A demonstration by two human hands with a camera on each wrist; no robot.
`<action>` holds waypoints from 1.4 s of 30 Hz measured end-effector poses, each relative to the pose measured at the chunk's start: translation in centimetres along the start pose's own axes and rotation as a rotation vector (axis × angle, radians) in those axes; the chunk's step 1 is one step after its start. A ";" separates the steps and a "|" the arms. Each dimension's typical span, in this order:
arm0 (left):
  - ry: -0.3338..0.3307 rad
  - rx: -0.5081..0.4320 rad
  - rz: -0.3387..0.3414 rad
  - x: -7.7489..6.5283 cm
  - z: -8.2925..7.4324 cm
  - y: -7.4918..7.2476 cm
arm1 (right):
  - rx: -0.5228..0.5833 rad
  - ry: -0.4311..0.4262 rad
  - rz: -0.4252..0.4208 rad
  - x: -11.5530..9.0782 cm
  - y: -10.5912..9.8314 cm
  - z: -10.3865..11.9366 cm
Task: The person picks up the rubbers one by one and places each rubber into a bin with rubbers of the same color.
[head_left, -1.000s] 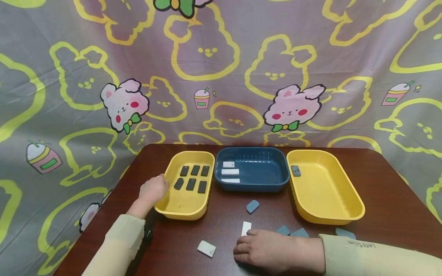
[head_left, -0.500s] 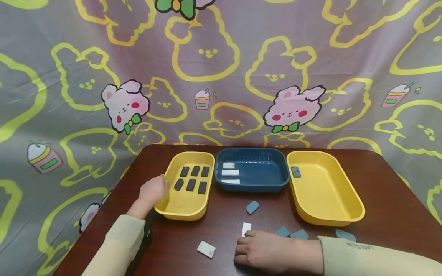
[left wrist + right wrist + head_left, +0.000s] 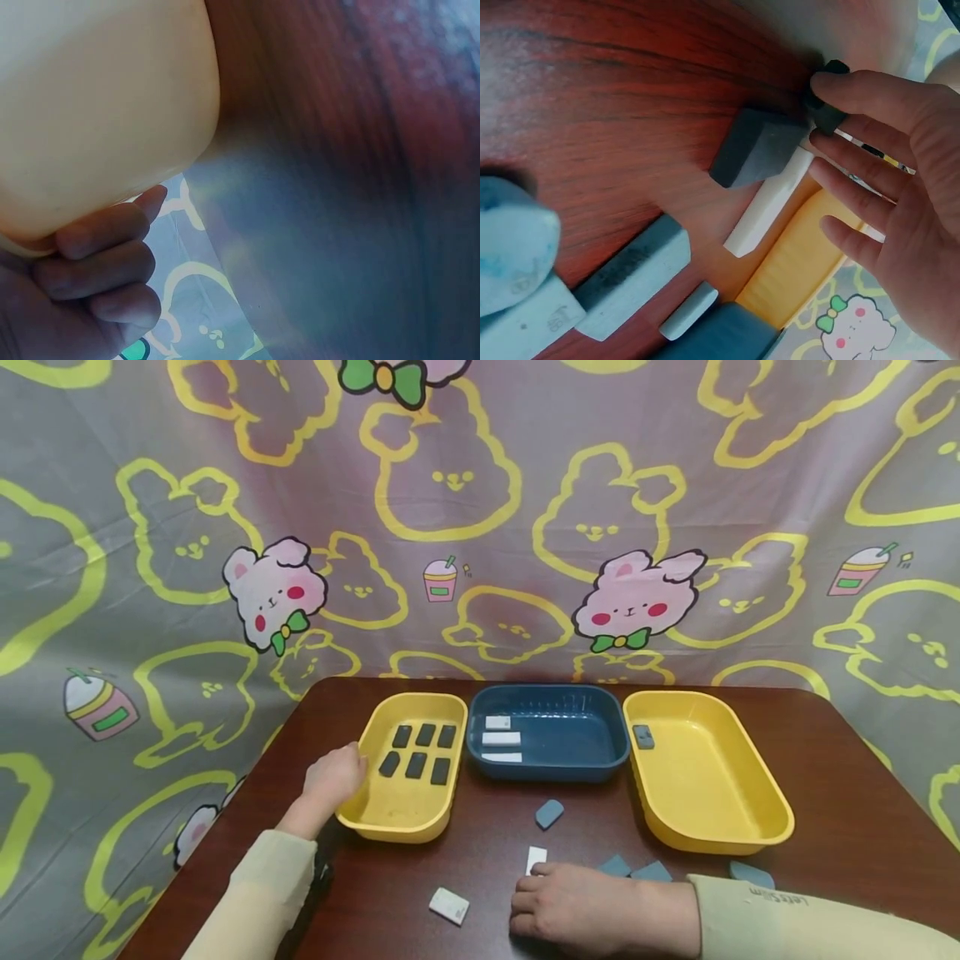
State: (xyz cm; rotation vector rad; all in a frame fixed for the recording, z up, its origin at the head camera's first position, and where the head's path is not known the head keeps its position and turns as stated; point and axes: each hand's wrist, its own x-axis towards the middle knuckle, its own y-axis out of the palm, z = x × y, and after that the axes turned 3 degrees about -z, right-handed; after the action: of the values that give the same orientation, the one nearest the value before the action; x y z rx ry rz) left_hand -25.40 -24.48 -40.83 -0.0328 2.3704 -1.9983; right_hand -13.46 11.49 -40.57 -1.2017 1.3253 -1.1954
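Observation:
My left hand [image 3: 335, 774] grips the outer rim of the left yellow tray [image 3: 393, 828]; in the left wrist view its fingers [image 3: 112, 266] curl against the tray's wall [image 3: 112, 97]. Inside lie several black erasers [image 3: 415, 765] in two rows. My right hand [image 3: 566, 902] is low over the front of the table. The right wrist view shows its thumb and forefinger pinching a small black eraser [image 3: 826, 112], the other fingers loosely spread. Close by are another dark eraser [image 3: 754, 150] and a white eraser [image 3: 769, 206]; in the head view the hand partly covers the white one.
A blue tray [image 3: 577, 770] with white erasers [image 3: 500, 739] stands at the middle back. The right yellow tray [image 3: 705, 777] holds one grey eraser [image 3: 643, 737]. Loose on the table lie a white eraser [image 3: 450, 905] and several blue-grey erasers [image 3: 550, 813], some near the right forearm.

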 end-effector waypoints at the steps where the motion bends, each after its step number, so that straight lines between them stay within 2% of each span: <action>1: 0.004 0.002 -0.002 0.0 0.0 0.0 | 0.006 0.005 -0.017 0.0 0.0 0.0; 6: 0.013 0.007 -0.014 -0.1 0.0 0.1 | 0.081 0.056 -0.086 0.5 -1.0 -0.5; 9: 0.010 0.005 -0.017 -0.1 0.0 0.1 | 0.122 0.128 -0.118 1.0 -2.3 -1.3; 15: 0.017 0.005 -0.030 -0.1 0.0 0.0 | 0.142 0.363 -0.286 2.3 -4.9 -3.6; 19: 0.019 0.004 -0.031 -0.1 -0.1 0.0 | 0.135 0.502 -0.360 3.5 -6.1 -5.0; 23: 0.016 0.000 -0.026 -0.1 -0.1 0.0 | 0.145 0.603 -0.365 5.3 -6.7 -5.8; 27: 0.021 0.001 -0.028 -0.2 -0.2 -0.1 | 0.130 0.645 -0.344 7.8 -6.5 -6.5; 32: 0.029 -0.006 -0.031 -0.3 -0.1 0.0 | 0.066 0.652 -0.311 11.4 -5.4 -7.0; 35: 0.025 -0.008 -0.024 -0.2 -0.1 0.0 | 0.067 0.678 -0.295 13.5 -4.4 -7.4; 42: 0.007 -0.019 -0.004 0.0 0.0 -0.1 | 0.171 0.807 -0.229 17.4 -2.2 -8.3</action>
State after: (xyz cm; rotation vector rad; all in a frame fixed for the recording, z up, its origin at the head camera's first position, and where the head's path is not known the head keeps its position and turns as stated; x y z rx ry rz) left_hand -25.36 -24.48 -40.69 -0.0312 2.3958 -1.9814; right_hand -22.71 -5.45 -38.43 -0.7705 1.6259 -2.0469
